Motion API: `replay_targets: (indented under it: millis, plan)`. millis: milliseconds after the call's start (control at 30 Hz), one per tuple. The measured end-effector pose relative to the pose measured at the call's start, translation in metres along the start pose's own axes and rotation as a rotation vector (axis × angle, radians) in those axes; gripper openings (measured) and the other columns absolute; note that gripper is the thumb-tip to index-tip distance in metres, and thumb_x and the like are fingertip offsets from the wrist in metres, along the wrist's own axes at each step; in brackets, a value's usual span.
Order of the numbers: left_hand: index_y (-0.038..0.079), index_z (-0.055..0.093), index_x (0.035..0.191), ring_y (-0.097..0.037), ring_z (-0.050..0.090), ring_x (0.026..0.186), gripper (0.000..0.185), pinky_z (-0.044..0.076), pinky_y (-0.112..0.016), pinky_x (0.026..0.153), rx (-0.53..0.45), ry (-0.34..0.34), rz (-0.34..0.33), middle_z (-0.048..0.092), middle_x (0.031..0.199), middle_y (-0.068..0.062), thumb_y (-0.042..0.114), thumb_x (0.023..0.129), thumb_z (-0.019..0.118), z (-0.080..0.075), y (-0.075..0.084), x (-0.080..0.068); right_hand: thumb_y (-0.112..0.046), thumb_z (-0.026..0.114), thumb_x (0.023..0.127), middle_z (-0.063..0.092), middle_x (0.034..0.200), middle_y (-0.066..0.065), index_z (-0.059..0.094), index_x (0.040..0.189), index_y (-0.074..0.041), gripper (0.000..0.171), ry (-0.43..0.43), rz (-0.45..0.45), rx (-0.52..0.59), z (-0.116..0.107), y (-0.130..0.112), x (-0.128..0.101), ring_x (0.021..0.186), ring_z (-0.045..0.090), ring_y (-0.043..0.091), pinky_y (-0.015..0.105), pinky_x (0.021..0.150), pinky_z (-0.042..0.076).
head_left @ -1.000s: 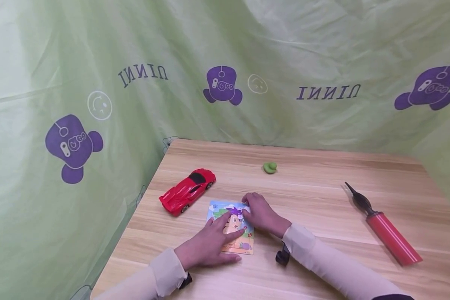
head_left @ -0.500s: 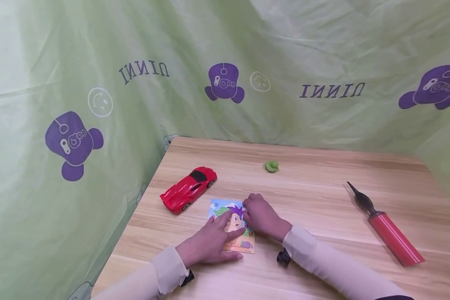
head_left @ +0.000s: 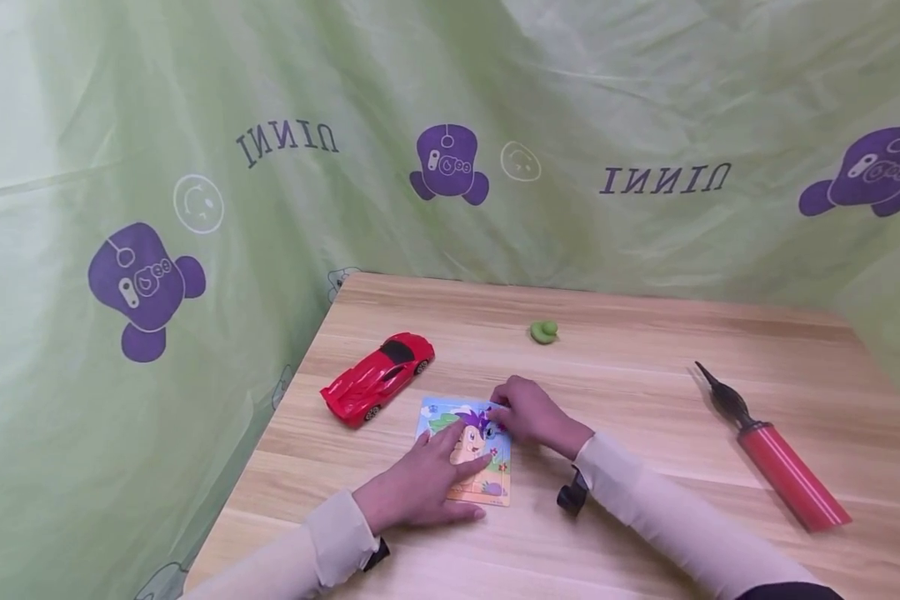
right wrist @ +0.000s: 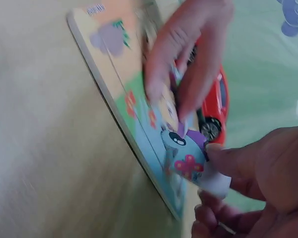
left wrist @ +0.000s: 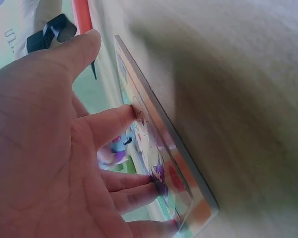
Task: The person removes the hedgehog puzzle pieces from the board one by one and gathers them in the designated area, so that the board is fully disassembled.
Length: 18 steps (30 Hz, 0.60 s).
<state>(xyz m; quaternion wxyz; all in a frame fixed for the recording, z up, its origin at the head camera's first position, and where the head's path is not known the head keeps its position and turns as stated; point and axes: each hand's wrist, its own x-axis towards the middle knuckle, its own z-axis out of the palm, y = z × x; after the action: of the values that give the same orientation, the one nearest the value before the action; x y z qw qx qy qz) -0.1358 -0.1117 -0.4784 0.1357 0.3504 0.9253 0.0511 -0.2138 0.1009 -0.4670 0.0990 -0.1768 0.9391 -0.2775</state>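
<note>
The puzzle board lies flat on the surface just beside the red car. The left hand presses it with straight fingers; the right hand pinches a piece at its far corner. Best to keep the board pinned and lower the piece level.

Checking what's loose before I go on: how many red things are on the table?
2. The toy car lies left of the puzzle, by the table's left edge. The pump, red-bodied with a black nozzle, lies at the right. None seems hidden.
</note>
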Motion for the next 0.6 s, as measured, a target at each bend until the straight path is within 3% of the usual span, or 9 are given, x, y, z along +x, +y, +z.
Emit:
replay_targets:
  millis: [200, 300, 433, 600]
  plan:
    - [0.04, 0.034, 0.154, -0.031, 0.023, 0.154, 0.074, 0.034, -0.066, 0.114, -0.033, -0.01, 0.012, 0.016, 0.167, -0.017, 0.073, 0.09, 0.051, 0.003, -0.001, -0.002, -0.017, 0.072, 0.09, 0.072, 0.076, -0.001, 0.076, 0.09, -0.013, 0.006, -0.006, -0.01, 0.077, -0.041, 0.02, -0.001, 0.066, 0.06, 0.013, 0.026, 0.062, 0.05]
    - [0.039, 0.033, 0.155, -0.032, 0.02, 0.155, 0.073, 0.032, -0.067, 0.115, -0.053, -0.027, 0.02, 0.014, 0.168, -0.017, 0.07, 0.091, 0.052, 0.003, -0.002, -0.001, -0.015, 0.076, 0.086, 0.071, 0.075, 0.001, 0.075, 0.092, -0.007, 0.01, -0.01, -0.029, 0.035, -0.068, 0.046, -0.006, 0.066, 0.059, 0.012, 0.025, 0.063, 0.05]
    - [0.037, 0.034, 0.155, -0.031, 0.018, 0.156, 0.072, 0.031, -0.065, 0.117, -0.062, -0.057, 0.018, 0.017, 0.167, -0.016, 0.067, 0.092, 0.053, 0.001, -0.002, 0.003, -0.012, 0.079, 0.082, 0.063, 0.068, -0.002, 0.071, 0.082, -0.008, 0.008, -0.079, -0.037, -0.044, -0.102, 0.088, -0.022, 0.065, 0.054, 0.01, 0.024, 0.061, 0.047]
    - [0.034, 0.04, 0.153, -0.033, 0.021, 0.155, 0.071, 0.033, -0.064, 0.117, -0.041, -0.073, 0.009, 0.023, 0.166, -0.018, 0.066, 0.092, 0.054, -0.003, -0.002, 0.005, -0.011, 0.078, 0.084, 0.061, 0.069, -0.005, 0.069, 0.077, -0.011, 0.011, -0.201, -0.056, -0.159, -0.123, 0.128, -0.037, 0.066, 0.051, 0.008, 0.022, 0.06, 0.042]
